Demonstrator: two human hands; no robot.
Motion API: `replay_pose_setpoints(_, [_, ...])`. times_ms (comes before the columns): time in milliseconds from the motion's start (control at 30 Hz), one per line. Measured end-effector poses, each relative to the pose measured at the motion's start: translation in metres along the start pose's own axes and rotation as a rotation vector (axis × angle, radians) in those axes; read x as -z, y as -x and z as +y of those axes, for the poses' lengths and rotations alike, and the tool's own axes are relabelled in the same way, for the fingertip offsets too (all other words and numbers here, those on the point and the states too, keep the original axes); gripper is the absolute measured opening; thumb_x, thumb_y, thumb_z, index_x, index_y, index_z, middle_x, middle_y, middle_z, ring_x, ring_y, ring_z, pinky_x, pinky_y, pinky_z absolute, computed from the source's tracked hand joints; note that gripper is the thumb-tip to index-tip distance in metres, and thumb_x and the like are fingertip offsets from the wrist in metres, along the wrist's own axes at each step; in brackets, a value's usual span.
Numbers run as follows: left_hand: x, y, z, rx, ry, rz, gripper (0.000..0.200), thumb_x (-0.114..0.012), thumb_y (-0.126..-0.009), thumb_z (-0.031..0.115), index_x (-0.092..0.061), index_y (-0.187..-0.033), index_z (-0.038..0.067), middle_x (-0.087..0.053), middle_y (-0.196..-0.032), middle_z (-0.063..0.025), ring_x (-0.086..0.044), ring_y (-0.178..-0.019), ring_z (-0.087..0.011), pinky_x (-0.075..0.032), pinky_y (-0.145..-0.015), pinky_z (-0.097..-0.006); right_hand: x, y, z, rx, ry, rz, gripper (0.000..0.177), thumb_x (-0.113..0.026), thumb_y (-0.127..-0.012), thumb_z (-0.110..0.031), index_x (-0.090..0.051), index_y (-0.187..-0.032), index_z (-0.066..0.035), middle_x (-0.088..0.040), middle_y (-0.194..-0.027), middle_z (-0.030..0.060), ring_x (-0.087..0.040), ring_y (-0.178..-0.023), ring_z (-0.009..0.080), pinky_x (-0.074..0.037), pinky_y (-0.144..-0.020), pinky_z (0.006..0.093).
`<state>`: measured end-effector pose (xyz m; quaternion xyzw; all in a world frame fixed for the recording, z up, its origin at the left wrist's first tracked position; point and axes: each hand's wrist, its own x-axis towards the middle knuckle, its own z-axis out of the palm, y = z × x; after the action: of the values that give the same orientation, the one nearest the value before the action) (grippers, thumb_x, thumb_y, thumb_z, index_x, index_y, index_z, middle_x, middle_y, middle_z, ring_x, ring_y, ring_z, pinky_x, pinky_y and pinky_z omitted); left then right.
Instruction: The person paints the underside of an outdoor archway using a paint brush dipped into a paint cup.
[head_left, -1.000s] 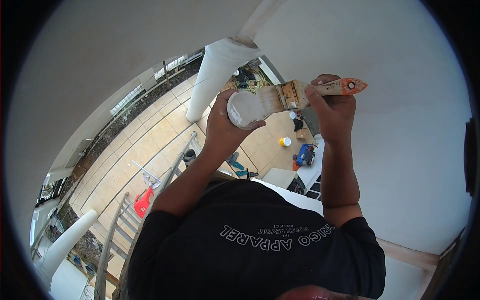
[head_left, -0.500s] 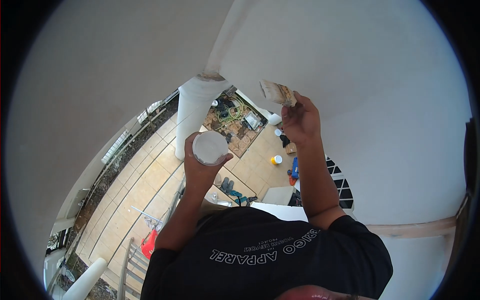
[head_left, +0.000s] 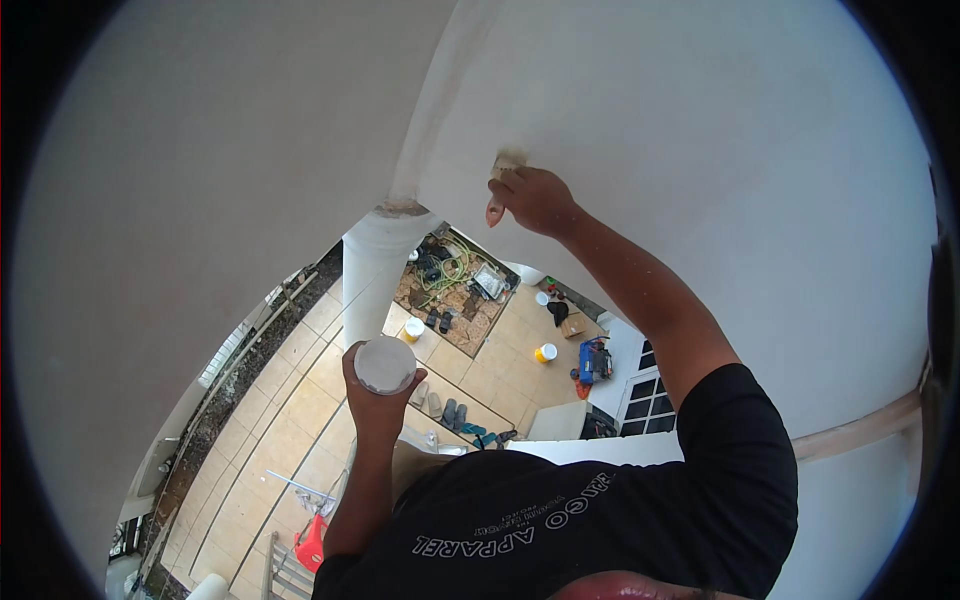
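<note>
My left hand (head_left: 376, 405) is wrapped round a round tub (head_left: 385, 366) with pale, whitish contents or top, held up at chest height. In my right hand (head_left: 540, 200) is a paintbrush (head_left: 495, 212); its reddish handle end points down toward me. The bristles touch the smooth white surface (head_left: 640, 130) overhead, near a corner seam, and look slightly blurred. My fingers cover the middle of the brush.
A white column (head_left: 368, 270) rises to the corner at left. Far below, the tiled floor (head_left: 290, 390) holds a yellow-and-white tub (head_left: 545, 352), a blue toolbox (head_left: 594, 362), several shoes (head_left: 455, 413), a red container (head_left: 311, 543) and a coiled hose (head_left: 447, 272). A ladder (head_left: 284, 572) stands at lower left.
My right hand has moved left and up, turning the brush so its bristles meet the white surface. My left hand with the tub has dropped lower and slightly left; the view has shifted.
</note>
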<state>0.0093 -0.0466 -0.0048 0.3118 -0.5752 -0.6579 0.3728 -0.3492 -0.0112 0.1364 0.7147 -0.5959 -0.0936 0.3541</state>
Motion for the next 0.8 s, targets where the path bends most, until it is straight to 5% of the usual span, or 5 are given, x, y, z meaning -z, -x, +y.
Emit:
replay_pose_setpoints(167, [0.010, -0.007, 0.001, 0.007, -0.018, 0.031, 0.080, -0.090, -0.060, 0.009, -0.039, -0.123, 0.004, -0.055, -0.112, -0.0124, -0.057, -0.104, -0.0226, -0.049, -0.087, -0.0354, 0.023, -0.037, 0.001, -0.323, -0.184, -0.137, 0.018, -0.056, -0.082, -0.012, -0.065, -0.097, -0.014, -0.064, -0.089, 0.0024, -0.066, -0.082, 0.0221, -0.055, -0.069, 0.0356])
replay_pose_setpoints(367, [0.015, -0.011, -0.004, -0.016, 0.016, 0.090, 0.080, -0.090, -0.061, 0.008, -0.040, -0.123, 0.004, -0.055, -0.111, -0.0117, -0.057, -0.102, -0.0213, -0.049, -0.086, -0.0343, 0.199, -0.133, 0.122, -0.494, 0.361, 0.310, 0.016, -0.053, -0.092, -0.014, -0.063, -0.088, -0.003, -0.059, -0.072, 0.0124, -0.059, -0.066, 0.0262, -0.049, -0.061, 0.0361])
replay_pose_setpoints(433, [0.013, -0.011, -0.007, -0.009, 0.034, 0.095, 0.080, -0.090, -0.060, 0.008, -0.040, -0.123, 0.004, -0.055, -0.111, -0.0117, -0.057, -0.102, -0.0212, -0.049, -0.086, -0.0345, 0.203, -0.131, 0.114, -0.389, 0.473, 0.437, 0.016, -0.054, -0.091, -0.015, -0.066, -0.090, -0.005, -0.062, -0.074, 0.0120, -0.061, -0.068, 0.0262, -0.050, -0.062, 0.0364])
replay_pose_setpoints(633, [0.008, -0.015, -0.009, 0.009, 0.007, 0.039, 0.080, -0.089, -0.060, 0.007, -0.040, -0.123, 0.004, -0.055, -0.112, -0.0118, -0.056, -0.103, -0.0212, -0.049, -0.087, -0.0347, 0.018, -0.002, -0.012, 0.060, 0.065, -0.162, 0.015, -0.060, -0.079, -0.016, -0.060, -0.093, -0.015, -0.061, -0.090, 0.0009, -0.065, -0.079, 0.0179, -0.055, -0.064, 0.0317])
replay_pose_setpoints(800, [0.012, -0.024, -0.011, -0.016, 0.009, 0.024, 0.079, -0.089, -0.060, 0.004, -0.040, -0.123, 0.004, -0.055, -0.112, -0.0115, -0.056, -0.104, -0.0213, -0.049, -0.087, -0.0346, 0.083, -0.029, 0.043, -0.425, -0.030, -0.124, 0.018, -0.057, -0.084, -0.011, -0.062, -0.099, -0.018, -0.061, -0.085, 0.0010, -0.065, -0.078, 0.0215, -0.053, -0.064, 0.0347])
